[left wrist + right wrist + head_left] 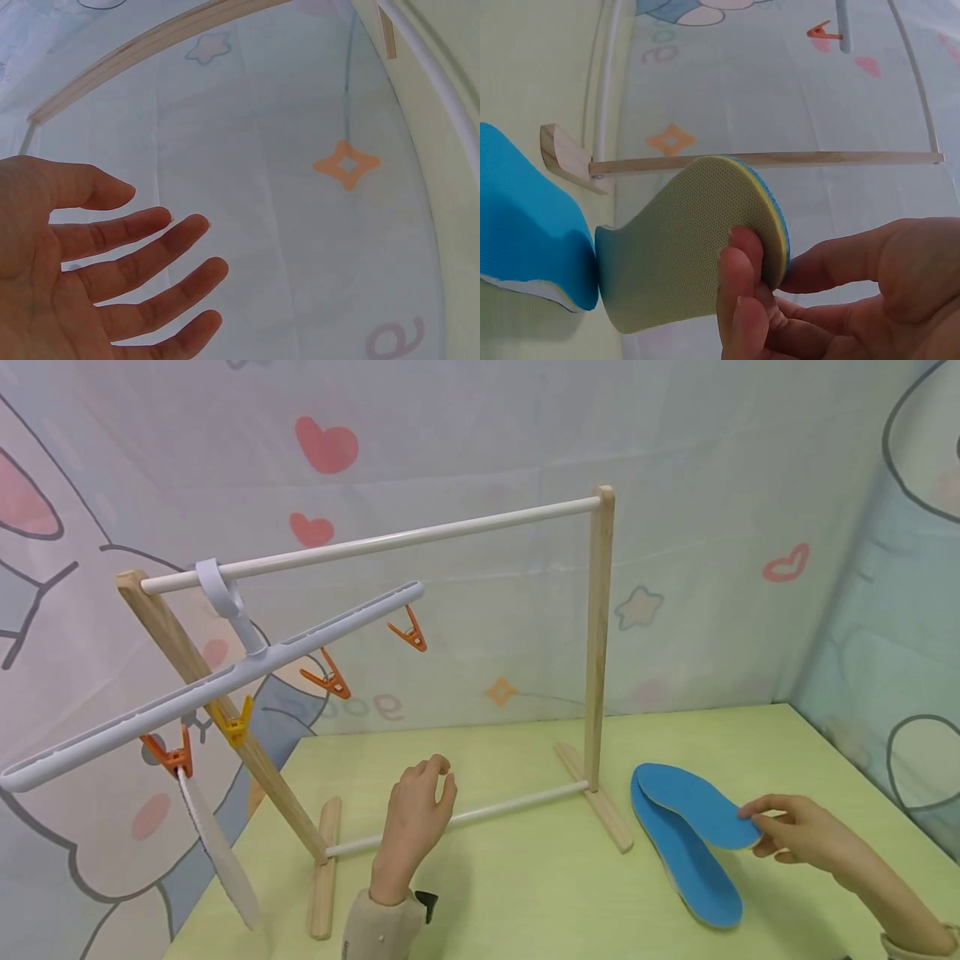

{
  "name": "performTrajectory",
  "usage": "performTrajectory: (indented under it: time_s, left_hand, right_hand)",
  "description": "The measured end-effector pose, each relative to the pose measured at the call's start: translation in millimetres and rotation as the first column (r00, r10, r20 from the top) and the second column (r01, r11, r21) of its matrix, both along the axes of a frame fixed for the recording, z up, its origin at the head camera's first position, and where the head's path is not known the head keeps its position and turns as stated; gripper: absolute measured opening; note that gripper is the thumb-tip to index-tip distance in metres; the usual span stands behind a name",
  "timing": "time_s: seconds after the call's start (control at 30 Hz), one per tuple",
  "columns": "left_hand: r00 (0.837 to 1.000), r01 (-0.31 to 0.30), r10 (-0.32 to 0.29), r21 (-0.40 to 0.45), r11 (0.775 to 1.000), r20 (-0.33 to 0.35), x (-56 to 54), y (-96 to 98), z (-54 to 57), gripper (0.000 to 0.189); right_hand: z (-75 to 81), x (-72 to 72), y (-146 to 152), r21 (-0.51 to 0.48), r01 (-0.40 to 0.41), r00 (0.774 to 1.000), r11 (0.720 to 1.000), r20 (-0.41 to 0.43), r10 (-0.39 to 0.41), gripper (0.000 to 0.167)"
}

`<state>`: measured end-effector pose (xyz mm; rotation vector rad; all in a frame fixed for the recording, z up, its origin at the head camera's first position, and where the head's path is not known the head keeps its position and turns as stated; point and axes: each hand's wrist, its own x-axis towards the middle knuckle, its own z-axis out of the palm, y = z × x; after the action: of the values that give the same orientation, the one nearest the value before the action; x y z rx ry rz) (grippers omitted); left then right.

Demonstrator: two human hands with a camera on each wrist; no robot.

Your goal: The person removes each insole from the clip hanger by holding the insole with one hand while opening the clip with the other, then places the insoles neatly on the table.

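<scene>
My right hand (802, 833) pinches the heel end of a blue insole (697, 803), thumb on the blue face and fingers beneath. That insole tilts up over a second blue insole (701, 881) lying on the table, its far end overlapping it. In the right wrist view the pale dotted underside (690, 247) of the held insole shows. My left hand (416, 810) is raised before the rack, palm empty and fingers loosely bent, as the left wrist view shows. Left of it, a pale insole (217, 852) hangs from an orange clip (174, 753) on the white hanger (247, 668).
A wooden rack (597, 643) with a white top rail (405, 538) stands on the light green table (525, 893). The hanger hooks over the rail's left end and juts toward me. Two more orange clips (330, 677) and a yellow clip (238, 722) hang from it. A printed curtain (480, 443) stands behind.
</scene>
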<state>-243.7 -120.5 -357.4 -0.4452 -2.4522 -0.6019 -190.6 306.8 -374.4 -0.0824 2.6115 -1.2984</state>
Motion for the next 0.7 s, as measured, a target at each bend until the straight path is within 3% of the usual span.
performTrajectory:
  time_s: [0.3,0.7]
  left_hand:
    - [1.000,-0.005,0.005,-0.001,1.000,0.011,0.4,-0.6,-0.2,0.011]
    - [1.000,-0.005,0.005,0.007,1.000,0.027,1.0,-0.1,-1.5,0.011]
  right_hand:
    - [-7.1,2.5,-2.3,-0.012,-0.059,0.995,0.998,0.074,0.060,0.029]
    - [-22.6,3.6,-5.5,-0.091,-0.128,0.986,0.988,0.096,0.137,0.026]
